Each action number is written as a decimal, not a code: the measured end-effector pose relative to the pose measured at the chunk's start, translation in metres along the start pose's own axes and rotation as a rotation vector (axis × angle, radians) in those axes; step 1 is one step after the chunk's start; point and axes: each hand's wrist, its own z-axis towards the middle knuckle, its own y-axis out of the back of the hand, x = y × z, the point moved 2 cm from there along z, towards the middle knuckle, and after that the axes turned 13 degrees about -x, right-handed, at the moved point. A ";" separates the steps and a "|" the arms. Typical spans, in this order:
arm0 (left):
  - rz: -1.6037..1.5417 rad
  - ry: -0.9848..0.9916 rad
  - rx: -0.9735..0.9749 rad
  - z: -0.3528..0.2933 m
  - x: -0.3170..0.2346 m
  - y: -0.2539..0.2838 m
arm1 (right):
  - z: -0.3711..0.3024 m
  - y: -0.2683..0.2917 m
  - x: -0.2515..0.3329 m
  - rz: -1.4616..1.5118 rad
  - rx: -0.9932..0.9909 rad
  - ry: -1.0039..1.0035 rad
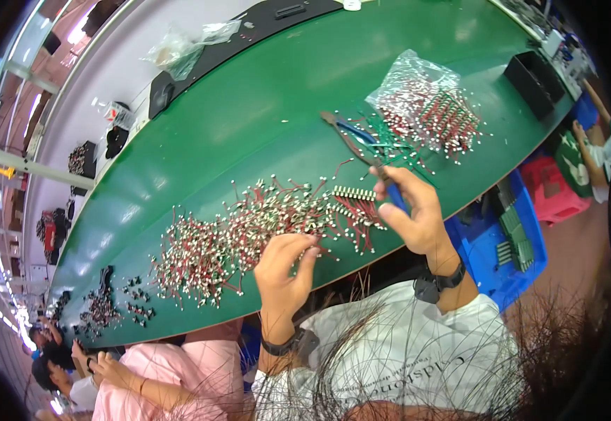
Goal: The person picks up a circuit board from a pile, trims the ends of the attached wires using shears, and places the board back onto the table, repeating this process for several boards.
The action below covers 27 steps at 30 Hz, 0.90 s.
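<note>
My right hand point(418, 214) is closed around one blue handle of a pair of pliers point(351, 142). The pliers' jaws point away to the far left and their two handles are spread apart. At the near edge of a long pile of red wires with small white connectors point(249, 228), my left hand point(283, 270) has thumb and fingers pinched together. What sits in that pinch is too small to make out. Between the hands lies a neat row of white connectors with red wires point(353, 193).
Green cable ties or wires point(390, 137) lie beside a clear plastic bag point(418, 74) with more wired connectors. A black bin point(533, 84) stands far right. Below the table edge is a blue crate point(491, 274). A person in pink point(172, 372) sits to my left, near dark small parts point(102, 305).
</note>
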 end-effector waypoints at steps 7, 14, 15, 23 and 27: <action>0.053 -0.135 0.182 0.036 -0.002 -0.066 | -0.020 0.035 -0.060 0.244 -0.268 -0.243; 0.310 -0.288 0.586 0.051 -0.002 -0.114 | -0.025 0.037 -0.058 0.306 -0.310 -0.130; 0.308 -0.293 0.596 0.052 -0.002 -0.117 | -0.026 0.037 -0.058 0.307 -0.321 -0.133; 0.052 0.044 0.442 0.060 -0.004 -0.144 | -0.029 0.043 -0.074 0.424 -0.478 -0.100; -0.472 0.521 0.352 0.062 0.019 -0.135 | -0.029 0.043 -0.073 0.405 -0.432 -0.072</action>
